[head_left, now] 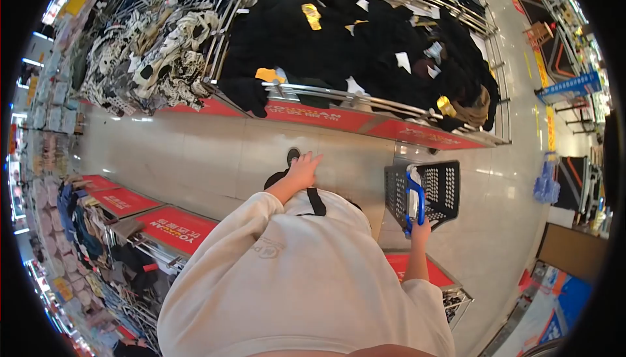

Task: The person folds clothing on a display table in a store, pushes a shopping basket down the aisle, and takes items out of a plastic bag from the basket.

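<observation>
My left hand is held out in front of my body above the floor, its fingers apart and nothing in it. On the other side, my right hand is wrapped round the blue handle of a dark grey shopping basket with holes in its sides. No goods show inside the part of the basket that I see. A black strap hangs over the front of my light sweatshirt, just below my left hand.
A metal-railed bin of black clothes stands ahead, beside patterned clothes. Red-sided clothing bins line the lower left. The tiled floor runs between them. At the right are a blue sign and shelves.
</observation>
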The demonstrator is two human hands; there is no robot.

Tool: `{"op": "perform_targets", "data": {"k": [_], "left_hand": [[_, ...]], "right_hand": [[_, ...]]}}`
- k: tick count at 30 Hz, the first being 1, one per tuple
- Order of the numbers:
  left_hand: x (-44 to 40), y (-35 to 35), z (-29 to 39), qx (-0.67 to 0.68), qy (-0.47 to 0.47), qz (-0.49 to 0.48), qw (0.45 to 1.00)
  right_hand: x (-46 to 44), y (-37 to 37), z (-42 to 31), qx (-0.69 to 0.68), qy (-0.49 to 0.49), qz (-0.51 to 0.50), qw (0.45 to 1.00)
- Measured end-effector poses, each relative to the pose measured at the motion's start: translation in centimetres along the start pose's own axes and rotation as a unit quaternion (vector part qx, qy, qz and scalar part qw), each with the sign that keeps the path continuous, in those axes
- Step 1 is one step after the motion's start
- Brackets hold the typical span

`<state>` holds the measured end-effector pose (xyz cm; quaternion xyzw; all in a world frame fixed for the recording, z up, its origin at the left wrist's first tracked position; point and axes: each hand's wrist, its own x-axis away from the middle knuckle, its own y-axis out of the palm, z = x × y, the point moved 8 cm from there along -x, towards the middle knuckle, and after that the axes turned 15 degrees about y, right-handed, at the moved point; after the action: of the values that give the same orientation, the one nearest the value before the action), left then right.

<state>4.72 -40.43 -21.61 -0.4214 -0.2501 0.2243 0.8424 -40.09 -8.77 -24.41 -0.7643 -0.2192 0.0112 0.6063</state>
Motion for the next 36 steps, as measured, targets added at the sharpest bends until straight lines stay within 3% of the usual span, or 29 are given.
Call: {"op": "perform_targets", "data": {"k": [1, 2, 4, 8, 14, 16, 18, 20, 22, 24, 26, 28, 30, 31, 32, 33, 34, 35, 36], "left_hand": [[0.0, -0.9, -1.5, 0.010, -0.001, 0.004, 1.000], [-0.2, -1.7, -3.0, 0.016, -0.009, 0.006, 1.000], [-0.6, -3.0, -6.4, 0.028, -0.014, 0.008, 0.999], [-0.6, -6.3, -12.3, 0.040, -0.001, 0.047, 0.998], [-1.0, -12.0, -17.7, 0.044, -0.008, 0.044, 0.998], [-1.5, -13.3, -18.7, 0.084, 0.009, 0.085, 0.993], [-2.2, -15.2, -17.9, 0.102, 0.022, 0.089, 0.991], [-3.1, -16.1, -16.9, 0.118, 0.033, 0.093, 0.988], [-3.8, -17.7, -15.6, 0.141, 0.073, 0.177, 0.971], [-4.3, -18.4, -14.4, 0.144, 0.089, 0.184, 0.968], [-4.3, -19.3, -13.8, 0.147, 0.102, 0.187, 0.966], [-4.4, -20.4, -13.7, 0.152, 0.113, 0.185, 0.964], [-5.1, -20.5, -15.0, 0.142, 0.105, 0.186, 0.966], [-5.3, -21.2, -15.9, 0.144, 0.101, 0.217, 0.960], [-5.5, -22.1, -16.9, 0.144, 0.097, 0.248, 0.953], [-6.0, -22.5, -18.3, 0.126, 0.072, 0.233, 0.962], [-6.5, -23.4, -19.3, 0.123, 0.071, 0.232, 0.962], [-6.7, -24.6, -20.4, 0.101, 0.053, 0.251, 0.961], [-6.9, -26.0, -21.6, 0.076, 0.036, 0.269, 0.959]], "right_hand": [[0.1, 0.1, -0.4, -0.015, 0.056, -0.065, 0.996], [0.5, -0.2, -1.9, -0.006, 0.055, -0.059, 0.997], [0.7, 2.1, -1.5, -0.059, 0.189, -0.177, 0.964], [1.8, 4.8, -2.9, 0.054, 0.190, -0.192, 0.961], [3.4, 8.3, -5.5, 0.028, 0.169, -0.125, 0.977], [6.2, 8.6, -9.8, -0.030, 0.213, -0.214, 0.953], [7.6, 8.6, -14.1, 0.040, 0.174, -0.231, 0.957], [10.2, 9.2, -17.6, -0.056, 0.251, -0.313, 0.914], [11.8, 10.0, -21.2, -0.072, 0.258, -0.374, 0.888], [13.1, 10.6, -24.3, -0.057, 0.273, -0.413, 0.867], [14.4, 11.8, -26.7, -0.030, 0.268, -0.463, 0.844], [12.9, 16.0, -23.4, -0.004, 0.243, -0.469, 0.849], [11.7, 19.1, -22.2, -0.013, 0.129, -0.526, 0.840], [14.0, 12.7, -27.4, -0.150, 0.198, -0.492, 0.834], [15.7, 6.9, -25.8, -0.152, 0.197, -0.495, 0.832], [17.0, 3.8, -31.7, 0.021, 0.057, -0.465, 0.884], [17.8, 3.1, -43.4, 0.192, -0.087, -0.409, 0.888], [18.3, 2.9, -45.7, 0.276, -0.025, -0.570, 0.774], [13.5, 12.9, -34.8, 0.212, 0.060, -0.680, 0.699]]}}
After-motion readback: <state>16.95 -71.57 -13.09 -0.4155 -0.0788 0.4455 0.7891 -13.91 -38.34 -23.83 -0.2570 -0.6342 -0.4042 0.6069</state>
